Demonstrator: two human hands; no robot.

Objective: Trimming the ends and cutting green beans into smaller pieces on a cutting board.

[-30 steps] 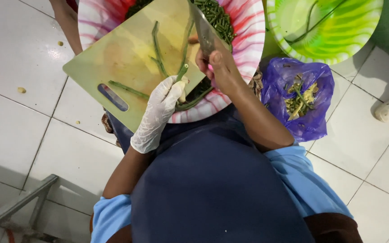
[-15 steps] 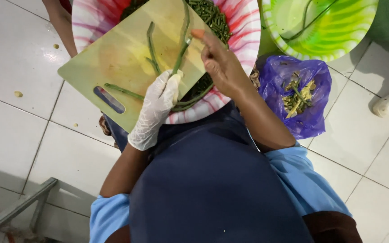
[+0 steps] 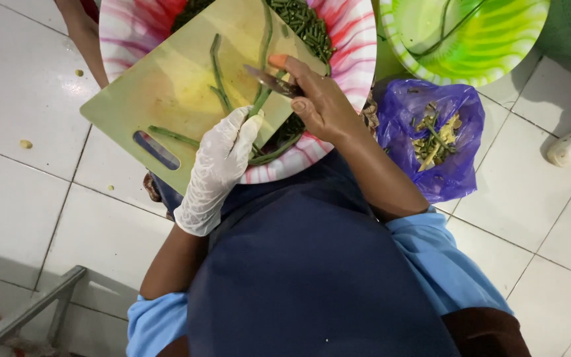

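Green long beans (image 3: 259, 99) lie on a pale yellow-green cutting board (image 3: 180, 86) that rests tilted across the rim of a pink-and-white striped basin (image 3: 358, 46) holding chopped bean pieces. The left hand (image 3: 219, 165), in a thin white glove, presses its closed fingers onto the near ends of a bundle of beans at the board's lower edge, pinning them down. The right hand (image 3: 322, 102), bare, grips a small knife (image 3: 269, 79) whose blade points left across the beans, just beyond the gloved fingertips. The pinned beans run with their long axis away from the person, up the board toward the basin, so the blade sits roughly crosswise to them, and the knife hand is the nearer of the two to the uncut lengths. A separate bean (image 3: 173, 135) lies apart, near the board's handle slot. To the right, a purple plastic bag (image 3: 431, 132) holds trimmings, and a green striped basin (image 3: 470, 33) stands beyond it on the white tiled floor (image 3: 28, 86).
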